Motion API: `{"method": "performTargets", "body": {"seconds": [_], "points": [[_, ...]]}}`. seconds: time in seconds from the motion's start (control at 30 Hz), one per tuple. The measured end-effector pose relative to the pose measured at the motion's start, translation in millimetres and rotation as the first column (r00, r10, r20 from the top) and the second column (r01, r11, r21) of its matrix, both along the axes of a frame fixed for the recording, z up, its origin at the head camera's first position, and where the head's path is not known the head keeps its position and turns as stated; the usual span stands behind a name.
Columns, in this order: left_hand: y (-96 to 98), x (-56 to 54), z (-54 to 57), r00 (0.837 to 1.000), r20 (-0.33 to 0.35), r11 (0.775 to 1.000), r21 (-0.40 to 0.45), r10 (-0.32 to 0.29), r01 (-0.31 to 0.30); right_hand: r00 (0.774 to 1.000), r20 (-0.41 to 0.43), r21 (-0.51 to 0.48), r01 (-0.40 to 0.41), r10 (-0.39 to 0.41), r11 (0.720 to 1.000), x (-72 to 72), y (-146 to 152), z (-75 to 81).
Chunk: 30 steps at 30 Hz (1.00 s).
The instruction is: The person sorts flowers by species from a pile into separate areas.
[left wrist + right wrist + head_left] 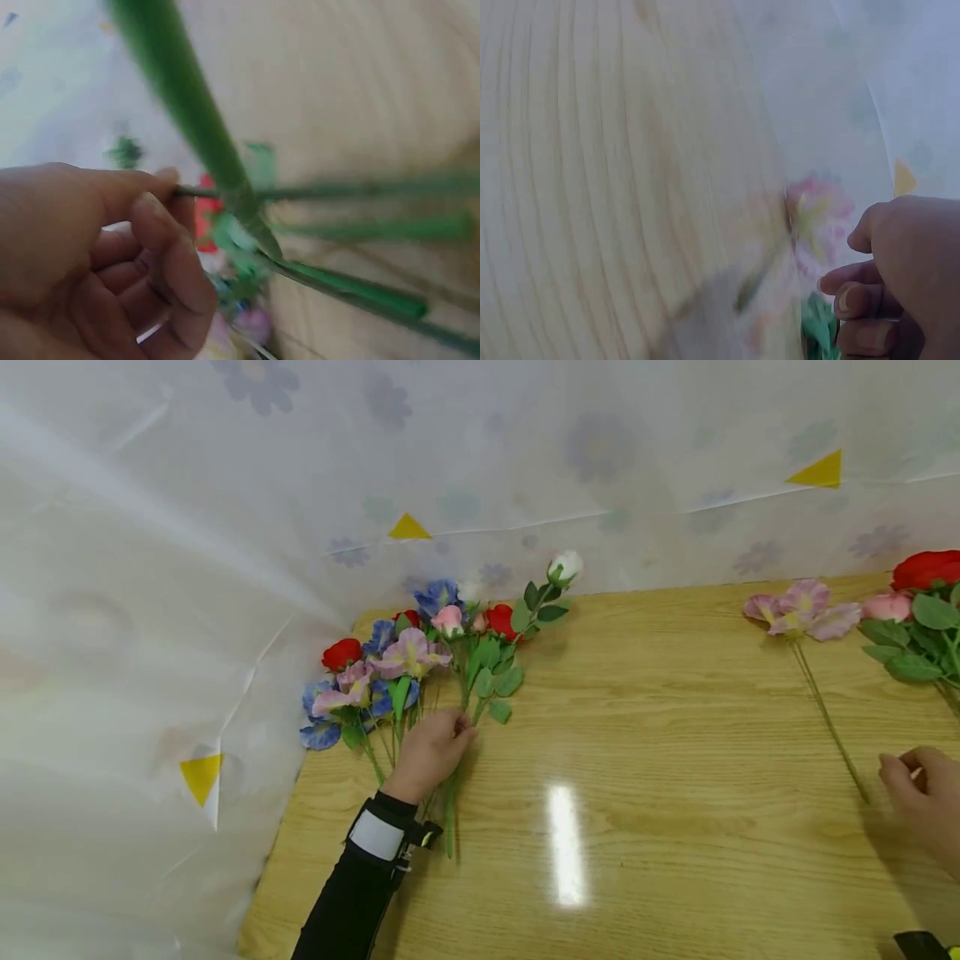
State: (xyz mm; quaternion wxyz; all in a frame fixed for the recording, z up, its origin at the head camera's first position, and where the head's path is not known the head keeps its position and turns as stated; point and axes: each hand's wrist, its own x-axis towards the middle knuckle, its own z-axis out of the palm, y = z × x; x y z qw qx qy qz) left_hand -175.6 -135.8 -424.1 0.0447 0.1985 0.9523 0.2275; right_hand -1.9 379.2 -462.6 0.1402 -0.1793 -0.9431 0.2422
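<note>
At the left of the table my left hand (432,753) pinches the stem of a white rose (565,568), a thin green stem (300,192) between thumb and forefinger in the left wrist view. Around and left of that hand lie several artificial flowers, among them a red rose (342,655), a pink rose (447,621), a pale purple iris (411,654) and a blue iris (320,734). My right hand (926,797), fingers loosely bent and holding nothing, hovers beside the stem end of a single pink-purple iris (804,610). That iris looks blurred in the right wrist view.
Past my right hand, a red rose (928,570) and a pink rose (887,607) with green leaves lie at the right edge. A pale flowered sheet (600,443) hangs along the back and left of the wooden table (660,735), with yellow triangles (409,527) on it.
</note>
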Motion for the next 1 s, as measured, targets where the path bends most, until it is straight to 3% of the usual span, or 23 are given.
{"method": "performTargets", "body": {"seconds": [0.13,0.2,0.27,0.3,0.37,0.47,0.53,0.63,0.7,0.8,0.9,1.0], "points": [[13.4,0.4,13.7,0.996,0.072,0.991,0.127,-0.045,0.035,0.988,0.088,0.109,-0.14,0.13,0.984,-13.2,-21.6,2.4],[22.6,2.8,19.5,0.99,0.123,0.978,0.203,-0.069,0.043,0.973,0.083,0.145,-0.224,0.214,0.964,-21.1,-35.2,4.5],[32.7,6.6,22.2,0.977,0.185,0.955,0.293,-0.11,0.052,0.948,0.05,0.123,-0.318,0.315,0.94,-27.9,-53.6,8.6],[38.6,9.0,22.1,0.968,0.209,0.937,0.345,-0.138,0.059,0.932,0.043,0.083,-0.363,0.361,0.928,-30.5,-69.3,17.9],[52.1,15.4,20.8,0.941,0.267,0.887,0.456,-0.207,0.065,0.893,-0.004,0.023,-0.449,0.449,0.893,-35.3,-94.5,23.2],[77.1,27.4,17.1,0.892,0.335,0.808,0.586,-0.303,0.055,0.814,-0.058,-0.099,-0.581,0.578,0.808,-39.4,-135.0,32.4],[94.1,35.9,15.3,0.856,0.372,0.763,0.645,-0.36,0.04,0.751,-0.094,-0.184,-0.659,0.654,0.73,-40.5,-158.7,37.2],[114.6,47.0,15.7,0.816,0.411,0.725,0.689,-0.407,0.015,0.661,-0.169,-0.288,-0.743,0.731,0.605,-40.9,-183.1,41.4],[123.3,52.0,16.5,0.808,0.419,0.713,0.701,-0.415,0.003,0.624,-0.219,-0.317,-0.773,0.75,0.55,-41.1,-191.5,41.7],[129.3,56.0,18.2,0.808,0.42,0.701,0.713,-0.413,-0.012,0.604,-0.266,-0.34,-0.788,0.751,0.513,-40.5,-195.8,40.6],[130.3,56.8,18.0,0.815,0.402,0.698,0.716,-0.416,0.003,0.613,-0.278,-0.385,-0.776,0.739,0.499,-39.8,-195.5,39.9],[129.2,55.8,16.5,0.837,0.352,0.711,0.701,-0.418,0.061,0.639,-0.269,-0.389,-0.757,0.721,0.525,-39.4,-192.3,39.1]]}}
